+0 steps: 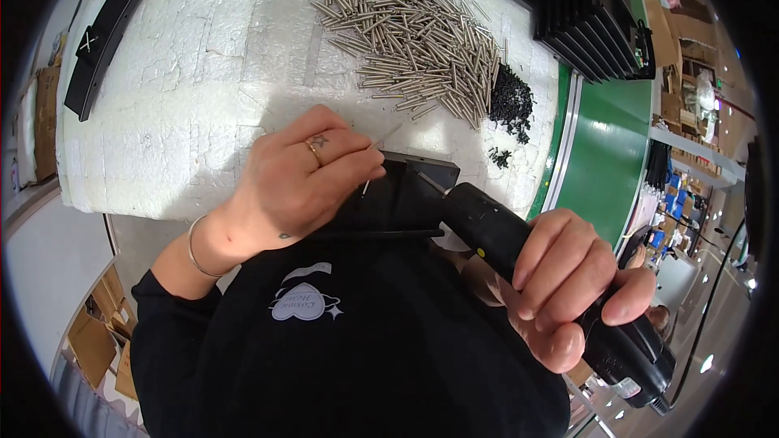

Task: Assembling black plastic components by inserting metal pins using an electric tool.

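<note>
Left hand pinches pin against black part; right hand fists power screwdriver.

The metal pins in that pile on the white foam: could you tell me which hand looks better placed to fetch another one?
Probably the left hand. It lies nearer the metal pins and pinches only one thin pin over the black part, while the right hand is wrapped around the black power tool.

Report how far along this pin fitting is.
Done: one black part lies set aside at the far left, and black parts are stacked at the far right. In hand: left hand steadies a black part, right hand presses the power driver to it. Left: a big pile of metal pins.
</note>
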The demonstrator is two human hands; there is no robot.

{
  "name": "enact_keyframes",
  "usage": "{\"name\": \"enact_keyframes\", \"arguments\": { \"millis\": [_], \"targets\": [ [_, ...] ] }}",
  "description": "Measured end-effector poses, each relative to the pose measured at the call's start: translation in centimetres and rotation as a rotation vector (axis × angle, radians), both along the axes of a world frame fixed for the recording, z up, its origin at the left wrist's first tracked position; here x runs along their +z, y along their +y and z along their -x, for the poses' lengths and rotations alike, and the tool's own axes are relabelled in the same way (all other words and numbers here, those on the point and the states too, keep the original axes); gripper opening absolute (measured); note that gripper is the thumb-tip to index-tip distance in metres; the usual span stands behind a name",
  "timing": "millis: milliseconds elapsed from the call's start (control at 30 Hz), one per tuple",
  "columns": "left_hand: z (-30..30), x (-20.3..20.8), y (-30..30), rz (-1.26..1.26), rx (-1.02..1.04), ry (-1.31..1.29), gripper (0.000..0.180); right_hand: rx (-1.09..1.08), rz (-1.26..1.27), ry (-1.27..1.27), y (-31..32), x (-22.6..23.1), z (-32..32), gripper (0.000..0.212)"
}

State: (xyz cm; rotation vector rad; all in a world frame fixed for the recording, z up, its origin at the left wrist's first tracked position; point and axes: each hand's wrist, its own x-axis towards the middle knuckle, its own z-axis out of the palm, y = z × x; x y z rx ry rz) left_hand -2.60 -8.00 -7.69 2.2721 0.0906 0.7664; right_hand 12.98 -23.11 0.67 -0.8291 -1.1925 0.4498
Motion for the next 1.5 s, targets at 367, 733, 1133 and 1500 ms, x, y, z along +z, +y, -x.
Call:
{"name": "enact_keyframes", "arguments": {
  "millis": [367, 733, 1133, 1500],
  "targets": [
    [0.5, 0.3, 0.5, -0.061, 0.050, 0.096, 0.018, -0.014, 0.031, 0.033, 0.1, -0.6, -0.1, 0.033],
    [0.3, -0.1, -1.0, 0.062, 0.068, 0.082, 0.019, -0.007, 0.026, 0.040, -0.1, -0.7, -0.3, 0.033],
    [-0.5, -0.4, -1.8, 0.065, 0.130, 0.130, 0.019, 0.020, 0.061, 0.014, 0.2, -1.2, 0.1, 0.037],
    [-0.9, -0.6, -2.1, 0.084, 0.154, 0.120, 0.021, 0.008, 0.076, 0.014, 0.6, -1.9, 0.2, 0.036]
  ]
}}
